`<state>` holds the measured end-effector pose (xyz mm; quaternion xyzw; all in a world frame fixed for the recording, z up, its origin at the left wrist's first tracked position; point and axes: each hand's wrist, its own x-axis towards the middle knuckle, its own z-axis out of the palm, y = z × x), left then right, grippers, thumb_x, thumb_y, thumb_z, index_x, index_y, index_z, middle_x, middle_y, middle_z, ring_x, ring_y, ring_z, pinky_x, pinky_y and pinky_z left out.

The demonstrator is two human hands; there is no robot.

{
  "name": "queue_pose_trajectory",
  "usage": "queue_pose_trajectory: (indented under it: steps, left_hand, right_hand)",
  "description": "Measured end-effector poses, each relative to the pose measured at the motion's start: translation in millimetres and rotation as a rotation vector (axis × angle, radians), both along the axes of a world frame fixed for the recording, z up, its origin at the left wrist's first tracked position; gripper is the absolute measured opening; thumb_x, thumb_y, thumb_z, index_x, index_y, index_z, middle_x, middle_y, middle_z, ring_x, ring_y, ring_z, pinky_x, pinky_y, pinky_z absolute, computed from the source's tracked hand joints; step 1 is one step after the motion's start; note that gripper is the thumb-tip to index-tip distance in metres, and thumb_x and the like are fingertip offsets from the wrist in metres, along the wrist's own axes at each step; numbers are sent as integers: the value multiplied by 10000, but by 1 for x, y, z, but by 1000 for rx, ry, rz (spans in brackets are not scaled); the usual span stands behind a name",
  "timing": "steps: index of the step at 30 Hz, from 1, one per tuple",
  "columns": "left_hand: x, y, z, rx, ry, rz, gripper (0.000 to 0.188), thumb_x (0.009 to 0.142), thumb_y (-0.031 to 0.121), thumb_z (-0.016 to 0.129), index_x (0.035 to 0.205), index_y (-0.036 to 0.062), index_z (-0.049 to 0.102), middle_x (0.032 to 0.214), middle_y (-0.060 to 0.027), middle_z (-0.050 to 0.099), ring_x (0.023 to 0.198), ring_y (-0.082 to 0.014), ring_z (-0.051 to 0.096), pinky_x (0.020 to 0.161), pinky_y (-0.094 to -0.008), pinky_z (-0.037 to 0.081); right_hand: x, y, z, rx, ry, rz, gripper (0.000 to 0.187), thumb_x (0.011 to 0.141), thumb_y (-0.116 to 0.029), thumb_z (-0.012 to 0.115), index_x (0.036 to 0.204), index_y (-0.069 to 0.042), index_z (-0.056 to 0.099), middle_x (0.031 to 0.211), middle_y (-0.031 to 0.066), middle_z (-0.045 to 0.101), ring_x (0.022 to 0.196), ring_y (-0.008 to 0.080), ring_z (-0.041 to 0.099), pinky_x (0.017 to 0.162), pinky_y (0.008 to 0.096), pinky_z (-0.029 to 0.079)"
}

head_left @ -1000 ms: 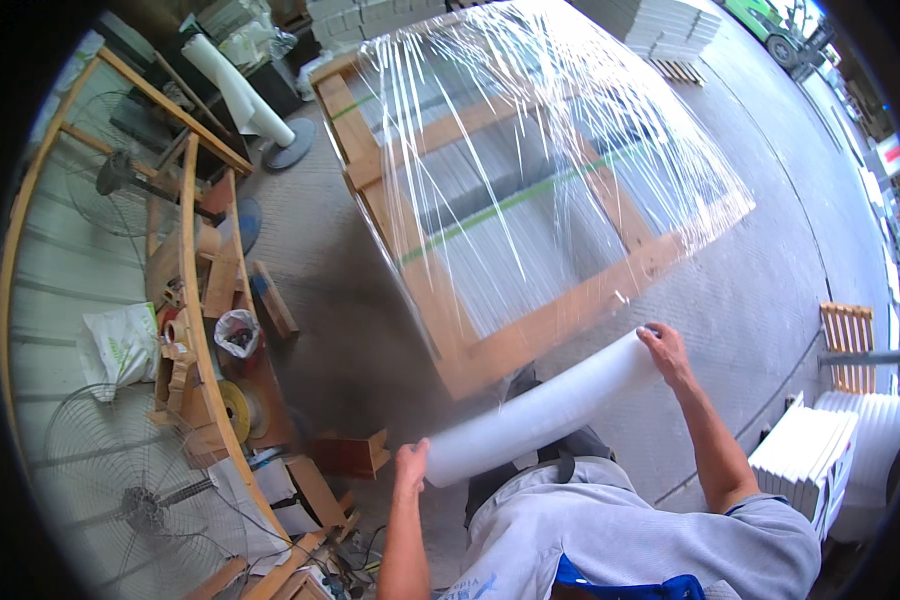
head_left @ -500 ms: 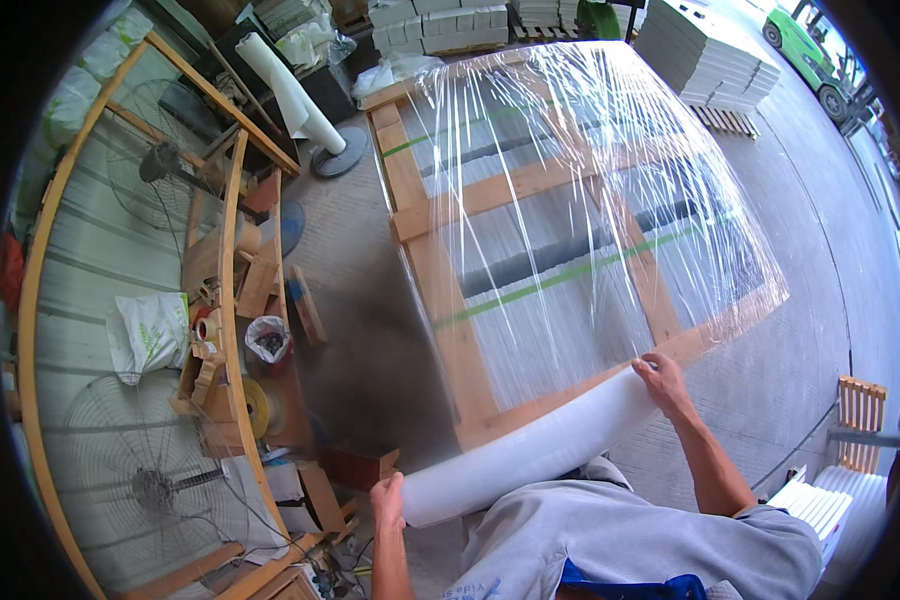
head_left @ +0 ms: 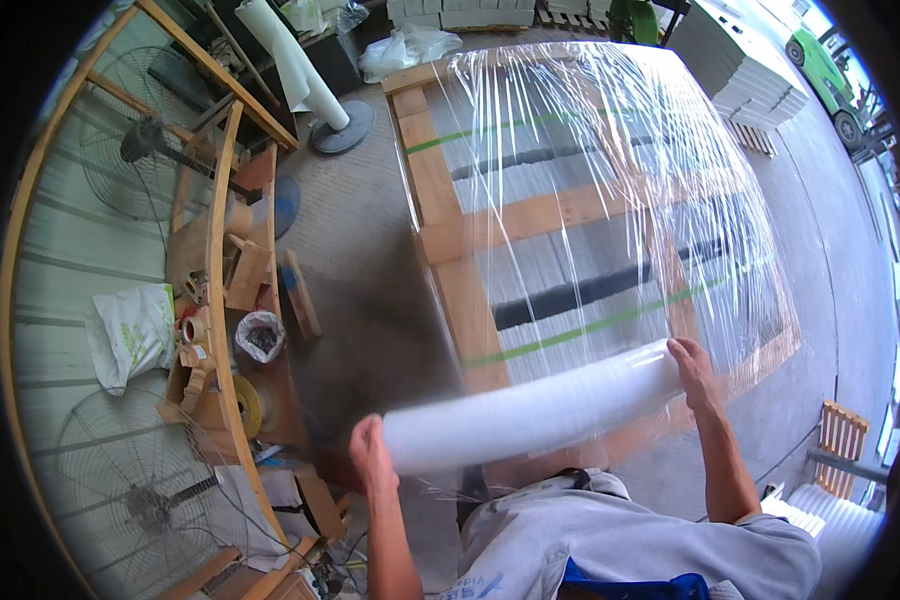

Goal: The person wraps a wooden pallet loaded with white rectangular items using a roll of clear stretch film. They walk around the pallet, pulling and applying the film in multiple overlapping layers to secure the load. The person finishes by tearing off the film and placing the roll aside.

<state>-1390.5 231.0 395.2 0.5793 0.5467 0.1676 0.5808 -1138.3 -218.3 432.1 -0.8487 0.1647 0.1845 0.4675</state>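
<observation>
Between my hands a long white roll of stretch film (head_left: 535,405) is held crosswise in front of my body. My left hand (head_left: 373,452) is closed around its left end, and my right hand (head_left: 694,372) grips the right end. Just beyond the roll stands a large crate (head_left: 530,220) of light slabs framed with wooden boards, with green straps across it. Clear film (head_left: 710,190) with many shiny creases covers its top and right side. The near edge of the crate is partly hidden behind the roll.
Left of me runs a wooden-framed shelf (head_left: 220,300) with tape rolls, a bagged bin (head_left: 260,337) and two wire fans (head_left: 150,507). A white roll on a round base (head_left: 342,128) stands behind. Stacked slabs (head_left: 735,65) and a green forklift (head_left: 820,75) are far right.
Both hands have lifted the film roll away from my body, over the crate's near edge. My left hand has shifted slightly left and my right hand slightly right. The view has moved a little.
</observation>
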Motion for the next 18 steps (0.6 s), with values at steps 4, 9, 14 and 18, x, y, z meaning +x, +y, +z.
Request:
queue_pose_trajectory:
  steps: [4,9,14,18]
  left_hand:
    - [99,44,-11,26,-42,-1,311,894,264,629,1041,-9,615,976,-69,615,902,-164,562,816,-312,461]
    - [230,129,-26,97,-168,-132,320,874,299,635,946,-12,625,883,-77,606,796,-174,556,730,-344,466]
    - [368,223,-58,213,-189,-87,416,850,358,619,849,-58,597,774,-113,612,678,-193,568,618,-355,469]
    - [453,279,-75,519,82,-229,502,835,463,573,990,-12,616,927,-157,659,810,-280,620,730,-417,487]
  right_hand:
    - [73,37,1,86,-49,-64,524,882,-456,589,1046,42,613,879,91,614,811,161,560,701,306,451]
    - [202,115,0,90,-290,67,589,867,-533,563,969,43,632,809,97,610,732,170,555,635,318,444]
    - [356,215,-14,75,-389,90,635,848,-548,568,1007,58,668,853,188,658,749,247,621,695,376,492]
    - [445,283,-29,72,-488,169,526,838,-501,614,1068,-33,684,940,166,680,843,286,660,811,403,524]
